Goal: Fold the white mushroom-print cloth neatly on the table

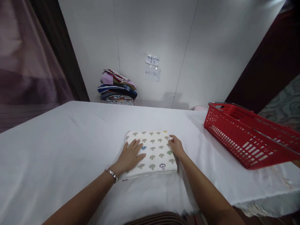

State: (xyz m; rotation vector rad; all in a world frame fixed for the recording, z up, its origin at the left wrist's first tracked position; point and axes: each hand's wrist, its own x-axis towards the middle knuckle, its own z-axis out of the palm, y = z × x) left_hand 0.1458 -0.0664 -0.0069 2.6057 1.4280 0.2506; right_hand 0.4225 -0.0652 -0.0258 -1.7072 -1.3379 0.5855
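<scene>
A folded white cloth (152,153) printed with grey mushrooms and a few coloured ones lies flat on the white-covered table, squared into a thick rectangle. My left hand (131,154) rests palm down on its left part, fingers spread; a silver bracelet circles that wrist. At the cloth's right edge is my right hand (176,146), its thumb and fingers pinched together on the edge. The undersides of the right fingers are hidden from me.
A red plastic basket (248,137) with metal handles stands on the table (70,140) to the right. Against the back wall is a stack of folded fabrics (118,87). Handwritten paper signs (152,73) hang on the wall. A pinkish curtain (30,56) hangs at the left.
</scene>
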